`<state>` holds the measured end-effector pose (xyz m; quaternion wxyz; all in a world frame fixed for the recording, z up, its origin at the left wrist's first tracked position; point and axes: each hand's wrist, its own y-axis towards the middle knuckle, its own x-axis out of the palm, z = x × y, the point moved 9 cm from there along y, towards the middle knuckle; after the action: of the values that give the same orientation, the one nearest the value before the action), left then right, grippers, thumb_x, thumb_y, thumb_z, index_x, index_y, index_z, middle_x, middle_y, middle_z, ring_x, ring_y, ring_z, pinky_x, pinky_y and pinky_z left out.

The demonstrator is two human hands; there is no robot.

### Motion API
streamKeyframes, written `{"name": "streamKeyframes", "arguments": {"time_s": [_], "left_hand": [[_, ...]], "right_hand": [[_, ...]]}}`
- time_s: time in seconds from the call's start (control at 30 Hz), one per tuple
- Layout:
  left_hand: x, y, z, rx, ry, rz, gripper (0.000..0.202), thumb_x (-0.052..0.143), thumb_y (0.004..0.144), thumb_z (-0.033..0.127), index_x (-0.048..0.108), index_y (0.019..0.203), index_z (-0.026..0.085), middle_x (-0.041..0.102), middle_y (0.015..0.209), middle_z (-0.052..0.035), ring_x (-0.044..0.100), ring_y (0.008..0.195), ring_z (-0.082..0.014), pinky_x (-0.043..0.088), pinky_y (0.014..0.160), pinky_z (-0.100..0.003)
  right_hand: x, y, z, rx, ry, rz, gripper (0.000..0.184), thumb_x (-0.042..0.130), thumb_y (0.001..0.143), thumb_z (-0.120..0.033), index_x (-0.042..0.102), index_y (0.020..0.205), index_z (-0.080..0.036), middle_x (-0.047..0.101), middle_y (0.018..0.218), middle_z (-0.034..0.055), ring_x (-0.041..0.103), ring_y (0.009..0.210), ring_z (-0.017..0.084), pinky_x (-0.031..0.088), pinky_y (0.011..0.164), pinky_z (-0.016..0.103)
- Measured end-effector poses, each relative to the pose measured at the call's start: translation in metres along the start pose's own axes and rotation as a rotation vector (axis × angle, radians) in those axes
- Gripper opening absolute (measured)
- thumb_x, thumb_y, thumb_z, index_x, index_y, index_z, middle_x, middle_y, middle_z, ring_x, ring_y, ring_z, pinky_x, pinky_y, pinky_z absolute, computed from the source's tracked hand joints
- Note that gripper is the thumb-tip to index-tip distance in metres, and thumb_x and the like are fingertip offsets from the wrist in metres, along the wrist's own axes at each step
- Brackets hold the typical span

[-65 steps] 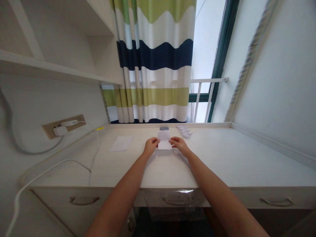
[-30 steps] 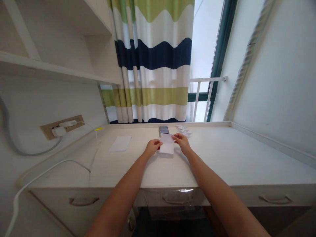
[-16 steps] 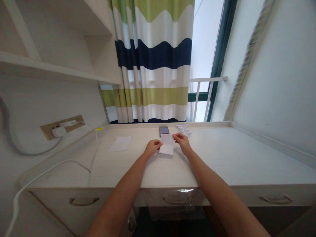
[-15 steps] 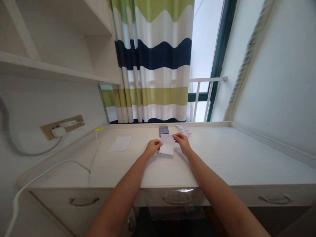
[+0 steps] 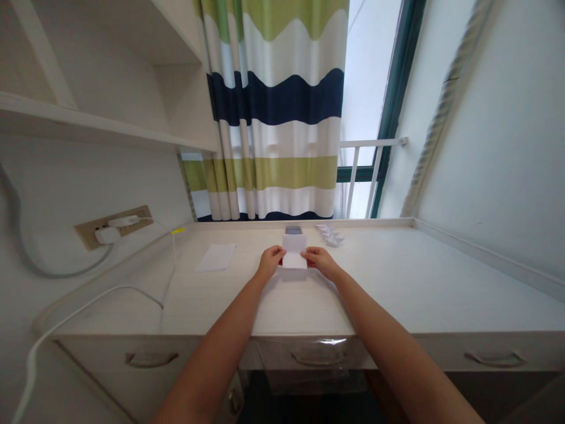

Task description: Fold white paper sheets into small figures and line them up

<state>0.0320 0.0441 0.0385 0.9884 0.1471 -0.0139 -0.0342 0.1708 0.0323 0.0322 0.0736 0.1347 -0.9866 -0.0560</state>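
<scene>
A small white sheet of paper (image 5: pixel 294 252) lies in the middle of the pale wooden desk (image 5: pixel 397 288), its far part raised. My left hand (image 5: pixel 269 261) pinches its left edge and my right hand (image 5: pixel 318 259) pinches its right edge; the fingers of both are curled on the paper. Just behind the paper a dark phone (image 5: pixel 293 229) lies flat, mostly hidden by it.
Another white sheet (image 5: pixel 216 257) lies to the left. Small folded paper pieces (image 5: pixel 329 234) sit near the window. A wall socket with a white plug (image 5: pixel 108 232) and cables is at the left. Striped curtain (image 5: pixel 276 118) hangs behind; drawers with handles (image 5: pixel 315 357) run below.
My right hand has come down from the paper's far corner to its right edge, and the paper stands squarer between both hands. The phone is more covered now.
</scene>
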Motion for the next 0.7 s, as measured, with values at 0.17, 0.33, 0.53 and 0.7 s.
{"name": "streamKeyframes", "arguments": {"time_s": [0.17,0.33,0.53,0.7], "left_hand": [[-0.001,0.001,-0.002,0.003,-0.014,0.014,0.022,0.057,0.057,0.035,0.048,0.062,0.015,0.047,0.048,0.0055,0.044,0.043,-0.0067,0.036,0.042,-0.017],[0.002,0.0,-0.003,-0.029,-0.039,-0.009,0.028,0.059,0.057,0.035,0.053,0.074,0.014,0.056,0.057,0.0013,0.051,0.05,-0.0094,0.041,0.047,-0.02],[0.005,-0.005,0.005,-0.062,-0.155,-0.019,0.032,0.059,0.057,0.029,0.058,0.085,0.013,0.058,0.062,-0.0004,0.053,0.054,-0.0102,0.043,0.05,-0.022],[0.011,-0.009,0.014,-0.025,-0.197,-0.086,0.019,0.057,0.057,0.023,0.062,0.072,0.012,0.056,0.061,-0.0003,0.051,0.053,-0.008,0.041,0.049,-0.02]], "right_hand": [[0.004,0.002,0.003,0.007,0.049,-0.061,0.023,0.068,0.052,-0.033,0.055,0.059,-0.015,0.057,0.055,-0.0017,0.052,0.05,0.009,0.043,0.055,0.023],[-0.009,0.004,0.004,0.009,0.113,0.075,0.024,0.068,0.051,-0.022,0.057,0.072,-0.019,0.06,0.058,-0.0021,0.054,0.05,0.01,0.044,0.054,0.024],[-0.007,0.003,0.001,0.02,0.132,0.056,0.021,0.063,0.053,-0.02,0.059,0.074,-0.018,0.058,0.054,-0.0024,0.053,0.047,0.009,0.044,0.051,0.024],[-0.003,0.001,-0.001,0.008,0.107,0.003,0.018,0.06,0.056,-0.021,0.062,0.074,-0.019,0.061,0.059,-0.0005,0.055,0.053,0.01,0.045,0.053,0.024]]}}
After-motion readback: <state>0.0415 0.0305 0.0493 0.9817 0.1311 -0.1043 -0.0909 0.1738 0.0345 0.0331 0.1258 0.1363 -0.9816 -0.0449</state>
